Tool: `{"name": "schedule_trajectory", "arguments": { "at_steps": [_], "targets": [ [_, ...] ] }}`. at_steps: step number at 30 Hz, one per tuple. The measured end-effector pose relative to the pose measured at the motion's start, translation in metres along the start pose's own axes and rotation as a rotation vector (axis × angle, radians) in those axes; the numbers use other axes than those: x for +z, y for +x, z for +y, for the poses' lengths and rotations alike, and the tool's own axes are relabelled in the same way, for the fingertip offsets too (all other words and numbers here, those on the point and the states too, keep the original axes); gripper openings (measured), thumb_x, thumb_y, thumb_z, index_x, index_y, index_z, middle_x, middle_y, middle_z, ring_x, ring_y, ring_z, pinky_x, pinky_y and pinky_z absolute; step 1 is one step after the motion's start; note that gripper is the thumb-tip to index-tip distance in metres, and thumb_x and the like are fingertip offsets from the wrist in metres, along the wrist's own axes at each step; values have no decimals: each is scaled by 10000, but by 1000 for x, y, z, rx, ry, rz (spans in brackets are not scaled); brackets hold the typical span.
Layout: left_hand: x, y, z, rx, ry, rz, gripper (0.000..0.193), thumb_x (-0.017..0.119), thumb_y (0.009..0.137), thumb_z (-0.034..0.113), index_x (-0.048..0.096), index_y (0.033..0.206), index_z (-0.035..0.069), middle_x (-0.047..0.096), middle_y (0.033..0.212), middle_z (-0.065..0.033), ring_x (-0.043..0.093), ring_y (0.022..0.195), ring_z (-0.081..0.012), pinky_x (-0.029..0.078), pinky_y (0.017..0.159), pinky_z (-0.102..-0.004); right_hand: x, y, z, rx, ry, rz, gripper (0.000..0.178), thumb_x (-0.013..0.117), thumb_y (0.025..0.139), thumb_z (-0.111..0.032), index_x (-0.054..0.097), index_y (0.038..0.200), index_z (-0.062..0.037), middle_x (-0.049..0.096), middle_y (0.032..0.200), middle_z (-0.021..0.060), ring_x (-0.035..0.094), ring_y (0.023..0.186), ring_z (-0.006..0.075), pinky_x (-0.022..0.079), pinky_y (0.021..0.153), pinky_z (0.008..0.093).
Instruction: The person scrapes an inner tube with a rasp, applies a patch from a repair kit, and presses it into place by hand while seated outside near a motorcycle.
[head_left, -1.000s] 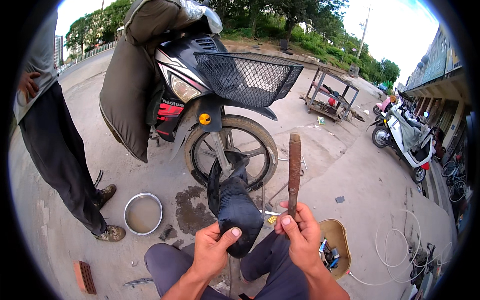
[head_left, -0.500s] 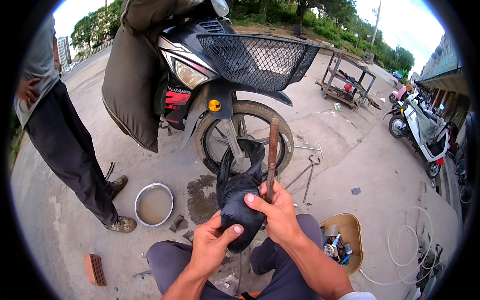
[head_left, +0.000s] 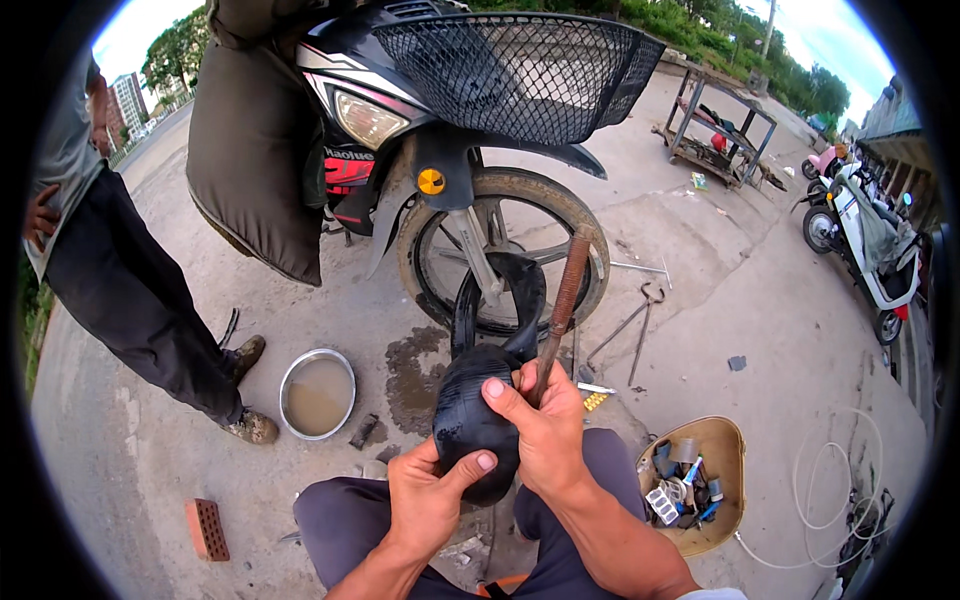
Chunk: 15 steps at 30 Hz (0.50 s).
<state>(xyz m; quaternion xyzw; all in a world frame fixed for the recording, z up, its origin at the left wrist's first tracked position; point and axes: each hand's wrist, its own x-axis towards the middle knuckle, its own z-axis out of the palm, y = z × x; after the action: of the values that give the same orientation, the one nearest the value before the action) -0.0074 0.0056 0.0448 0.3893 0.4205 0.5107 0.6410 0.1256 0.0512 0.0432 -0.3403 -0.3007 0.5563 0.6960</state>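
A black rubber inner tube is bunched between my knees, its middle rounded out and a loop rising toward the motorbike's front wheel. My left hand grips its lower left side, thumb pressed on the rubber. My right hand holds a rusty rod with a ribbed upper end, leaning up and right. The right thumb also presses on the tube. The rod's lower end is hidden by my fingers.
A metal basin of murky water and a brick lie left. A tan tub of small parts sits right, near pincers and a clear hose. A person stands left of the motorbike.
The rod has tipped to the right in my right hand. Both hands keep their hold on the tube. The whole view has shifted slightly, and a yellow strip shows beside my right knee.
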Motion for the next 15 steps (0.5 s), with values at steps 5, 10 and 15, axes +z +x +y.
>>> {"name": "schedule_trajectory", "arguments": {
  "at_steps": [5,10,15],
  "targets": [
    [1,2,-2,18,-81,-35,244,756,863,34,708,1092,-35,731,986,-63,653,853,-102,540,807,-277,0,2,-4,68,27,12,337,742,865,8,440,849,-141,520,797,-38,525,713,53,473,660,212],
    [0,3,-6,-14,-214,-41,244,735,854,0,684,1086,-52,729,1017,-101,682,882,-147,551,830,-307,1,1,-2,160,122,40,332,718,876,19,434,838,-149,579,804,-16,587,719,75,516,663,233],
    [1,2,-4,-33,-263,-50,245,713,869,-21,669,1108,-47,723,1032,-94,677,888,-138,552,824,-299,3,1,0,184,170,71,335,710,875,26,431,833,-154,601,810,0,617,714,96,536,644,248]
  ]
}}
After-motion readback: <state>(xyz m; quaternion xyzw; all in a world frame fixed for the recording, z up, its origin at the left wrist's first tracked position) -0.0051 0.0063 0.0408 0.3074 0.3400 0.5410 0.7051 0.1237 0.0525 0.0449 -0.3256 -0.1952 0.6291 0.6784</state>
